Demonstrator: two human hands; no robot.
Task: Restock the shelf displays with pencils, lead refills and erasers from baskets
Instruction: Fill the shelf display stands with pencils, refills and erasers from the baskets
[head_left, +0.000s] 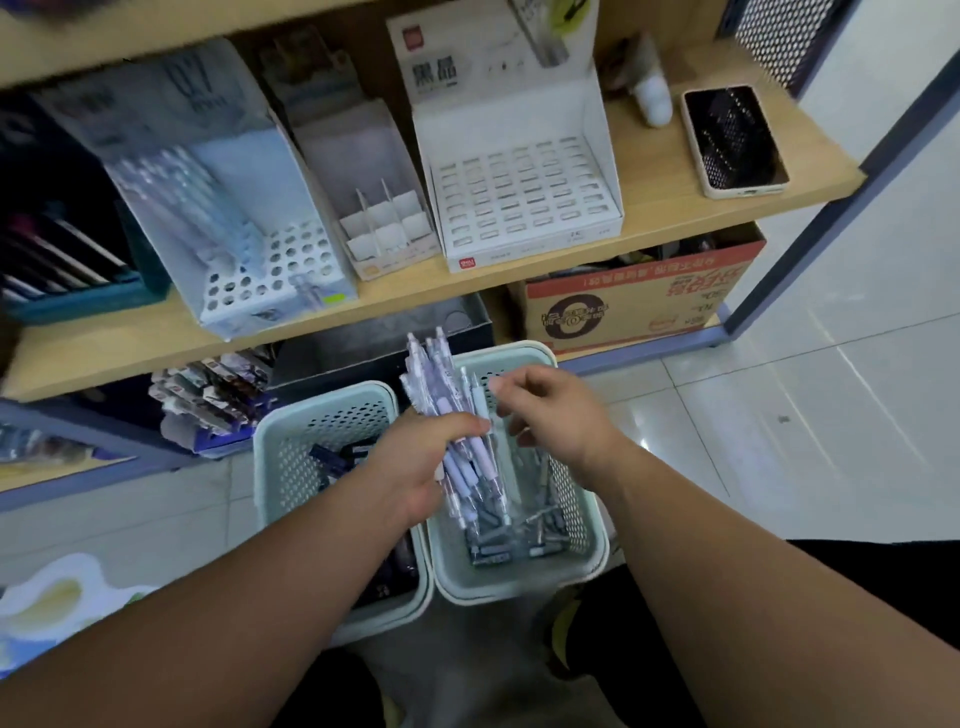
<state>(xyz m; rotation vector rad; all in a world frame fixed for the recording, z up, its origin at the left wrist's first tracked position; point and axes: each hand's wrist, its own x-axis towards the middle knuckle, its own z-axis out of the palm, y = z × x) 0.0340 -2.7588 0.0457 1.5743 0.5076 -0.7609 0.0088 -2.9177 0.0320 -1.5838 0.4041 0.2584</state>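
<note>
Left hand (415, 462) clutches the clear-wrapped lilac pencil bundle (440, 379), right hand (556, 415) is loose beside it; best slotted singly into the white holed cardboard display (291, 262).

Both bare arms reach forward and down, side by side. The left arm (234, 597) comes in from the bottom left and the right arm (727, 545) from the bottom right. The left hand (415, 462) shows its back to us, and its fingers and thumb are wrapped round a bunch of pale purple plastic pencils in clear wrappers (434, 379), which stick up past the hand. The right hand (556, 415) is just beside it, a little higher. Its fingers are bent, and its fingertips (493, 385) point at the bunch. It is too close to tell if they touch.
</note>
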